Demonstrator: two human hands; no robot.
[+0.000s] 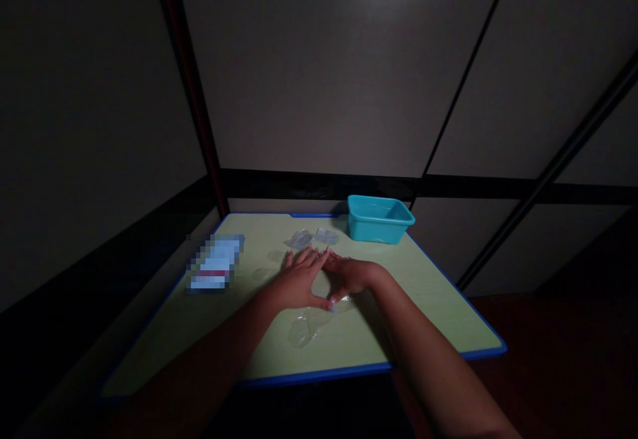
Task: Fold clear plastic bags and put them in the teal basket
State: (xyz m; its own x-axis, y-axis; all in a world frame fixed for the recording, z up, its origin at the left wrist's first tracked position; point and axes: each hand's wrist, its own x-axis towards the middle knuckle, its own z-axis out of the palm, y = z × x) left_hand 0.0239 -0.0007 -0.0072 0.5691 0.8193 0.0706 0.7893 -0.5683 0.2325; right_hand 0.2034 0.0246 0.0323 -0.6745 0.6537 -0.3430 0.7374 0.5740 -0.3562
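My left hand [299,284] lies over the table with its fingers spread and pointing away from me, its thumb stretched to the right. My right hand [349,275] is bent inward beside it. Its thumb is apart from the fingers and meets the tip of my left thumb, while its fingertips are partly hidden by my left hand. Crinkled clear plastic [300,330] lies flat under and in front of my hands; its exact kind cannot be made out. Just beyond my fingertips are two greyish see-through pieces [300,238], side by side.
A turquoise plastic basket [377,230] stands at the table's back right corner. A phone-like device with a blurred, lit screen [216,263] lies along the left edge. The pale green table [423,319] has a blue rim, with wall panels [319,93] close behind.
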